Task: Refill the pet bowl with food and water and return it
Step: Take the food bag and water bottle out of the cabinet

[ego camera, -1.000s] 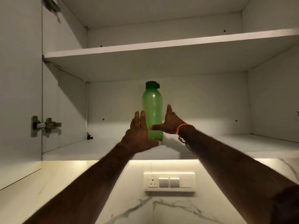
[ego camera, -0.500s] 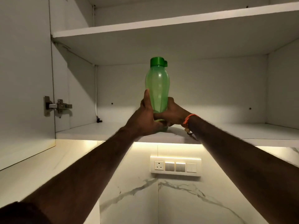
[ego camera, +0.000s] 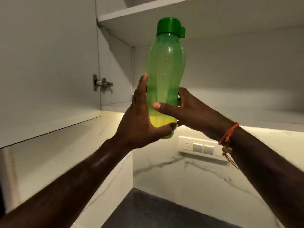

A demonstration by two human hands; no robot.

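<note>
A translucent green water bottle (ego camera: pixel 165 66) with a dark green flip cap is upright in the air in front of the open wall cabinet. My left hand (ego camera: pixel 139 122) cups its lower left side and base. My right hand (ego camera: pixel 189 112) grips its lower right side, thumb across the front. An orange thread band circles my right wrist. No pet bowl is in view.
The open cabinet door (ego camera: pixel 49 63) hangs at the left with its hinge (ego camera: pixel 102 83). White shelves (ego camera: pixel 148 12) sit behind the bottle. A switch panel (ego camera: pixel 197 145) is on the marble wall below. A dark countertop (ego camera: pixel 156 211) lies at the bottom.
Both hands closed around the bottle on the lower shelf, then lifted it off and drew it out of the cabinet toward me.
</note>
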